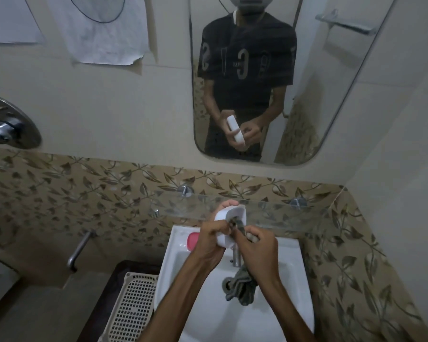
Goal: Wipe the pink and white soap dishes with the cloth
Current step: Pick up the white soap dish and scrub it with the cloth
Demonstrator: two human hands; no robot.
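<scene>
Head view: the left hand (209, 245) grips the white dish (229, 218), tilted, above the sink (289, 262). The right hand (257, 253) pinches the cloth (242, 287) and pushes a fold into the dish; the rest hangs toward the basin. The pink dish (192, 241) sits on the sink's back left ledge, untouched. Judgement: the white dish is being wiped. The next move calls for setting it down and taking the pink one.

Dim, flat indoor light with soft grain, wide-angle bending at the edges, and faint glare on the mirror (257, 77)
</scene>
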